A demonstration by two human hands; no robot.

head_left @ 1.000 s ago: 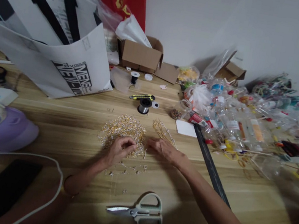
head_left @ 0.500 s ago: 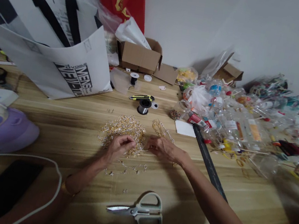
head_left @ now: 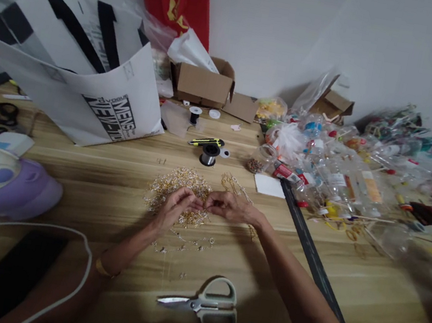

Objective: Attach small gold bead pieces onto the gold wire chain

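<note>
My left hand point(head_left: 178, 205) is pinched closed over the front of a tangled heap of gold and silver beaded chains point(head_left: 166, 180). Just to its right, my right hand point(head_left: 228, 206) is pinched too, and the fingertips of both hands nearly meet. Whatever lies between the fingers is too small to make out. Several chain strands point(head_left: 240, 189) stretch out behind and beside my right hand. Nearer to me lies a short beaded chain point(head_left: 184, 246) on the wooden table point(head_left: 109, 195). Scissors point(head_left: 211, 306) with pale handles rest in front, blades pointing left.
Behind the heap are a wire spool point(head_left: 210, 155), a yellow-black utility knife point(head_left: 206, 142) and a cardboard box point(head_left: 204, 84). A large white bag point(head_left: 127, 96) and a purple device point(head_left: 23, 189) stand left. Plastic bottles point(head_left: 334, 177) crowd the right, beyond a black strip point(head_left: 308, 255).
My hands have come closer together, the right one shifting left until the fingertips nearly touch. The thin strand seen between them is hidden now. The view has shifted slightly.
</note>
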